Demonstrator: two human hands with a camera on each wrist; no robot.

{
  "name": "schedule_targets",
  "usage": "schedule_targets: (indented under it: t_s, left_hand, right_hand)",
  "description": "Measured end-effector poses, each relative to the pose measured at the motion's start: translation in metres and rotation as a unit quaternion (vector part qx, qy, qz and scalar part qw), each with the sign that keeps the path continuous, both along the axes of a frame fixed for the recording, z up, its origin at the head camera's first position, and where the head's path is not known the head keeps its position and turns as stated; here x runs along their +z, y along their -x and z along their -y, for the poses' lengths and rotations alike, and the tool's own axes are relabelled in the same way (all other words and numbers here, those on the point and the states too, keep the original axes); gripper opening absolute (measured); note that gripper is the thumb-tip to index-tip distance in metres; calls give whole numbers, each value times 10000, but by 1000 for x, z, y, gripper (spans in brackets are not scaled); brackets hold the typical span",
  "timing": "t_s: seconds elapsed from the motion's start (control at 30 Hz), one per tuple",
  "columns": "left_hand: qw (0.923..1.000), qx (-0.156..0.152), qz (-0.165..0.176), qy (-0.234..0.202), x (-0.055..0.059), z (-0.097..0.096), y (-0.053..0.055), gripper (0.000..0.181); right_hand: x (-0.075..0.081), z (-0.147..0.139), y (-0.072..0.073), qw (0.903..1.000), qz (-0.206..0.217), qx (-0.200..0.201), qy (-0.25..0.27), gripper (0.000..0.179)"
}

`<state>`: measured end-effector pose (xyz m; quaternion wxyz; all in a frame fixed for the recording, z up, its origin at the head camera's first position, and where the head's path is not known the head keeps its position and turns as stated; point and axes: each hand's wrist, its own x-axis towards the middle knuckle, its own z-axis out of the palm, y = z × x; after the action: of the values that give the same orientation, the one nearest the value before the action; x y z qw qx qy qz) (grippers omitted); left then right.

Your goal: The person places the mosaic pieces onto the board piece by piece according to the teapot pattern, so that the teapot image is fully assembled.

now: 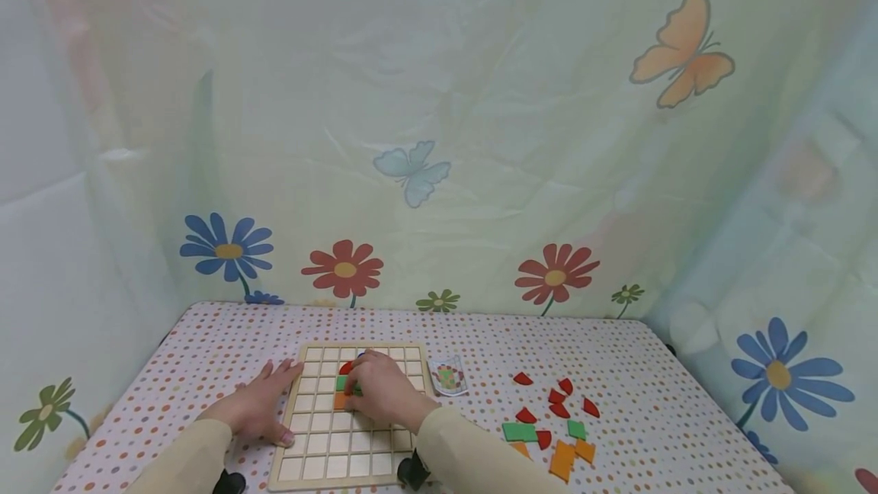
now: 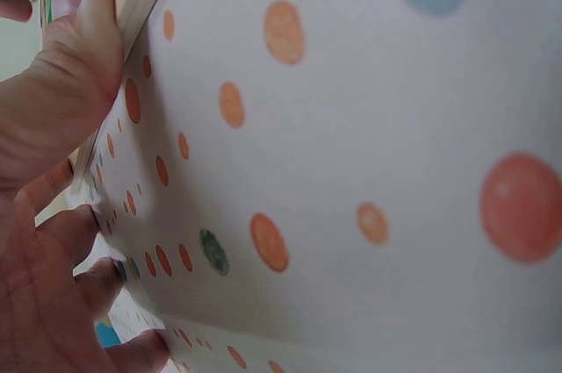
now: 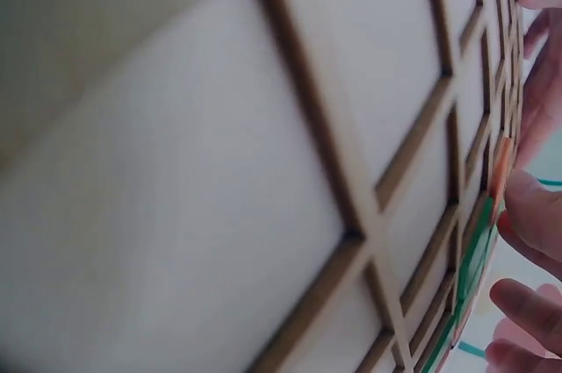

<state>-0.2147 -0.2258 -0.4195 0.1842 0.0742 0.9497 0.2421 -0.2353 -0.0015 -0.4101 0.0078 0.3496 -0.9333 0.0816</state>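
A wooden grid board [image 1: 318, 444] lies on the table, its square cells divided by raised strips. My left hand [image 1: 261, 402] rests at the board's left edge with fingers spread; in the left wrist view its thumb [image 2: 83, 22] lies against the rim. Over the board's upper middle is my right hand [image 1: 384, 387], its fingertips at the coloured pieces. Beside it show a red piece [image 1: 346, 367], a green piece [image 1: 341, 383] and an orange piece [image 1: 339, 401] set in cells. A bit of blue peeks out by the fingers. In the right wrist view, fingertips [image 3: 518, 303] touch near the green pieces [image 3: 475, 254], with no held piece visible.
A small picture card [image 1: 447, 376] lies right of the board. Farther right are scattered loose pieces: several red quarter rounds [image 1: 558, 409], green pieces [image 1: 519, 432] and orange pieces [image 1: 562, 460]. A flower-printed curtain [image 1: 480, 250] stands behind the dotted table [image 1: 233, 334].
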Motion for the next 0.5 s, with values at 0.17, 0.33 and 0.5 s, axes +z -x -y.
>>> schedule_targets:
  t_s: [0.17,0.33,0.5]
  left_hand:
    - [9999,67,94,24,-2,0,2,114]
    - [9999,70,98,89,-3,0,3,114]
    - [9999,41,108,104,-3,0,3,113]
  right_hand:
    - [5,-11,0,9990,260,-134,326,6]
    - [11,-31,3,9960,416,-307,726,10]
    - [17,-56,5,9916,618,-604,966,11]
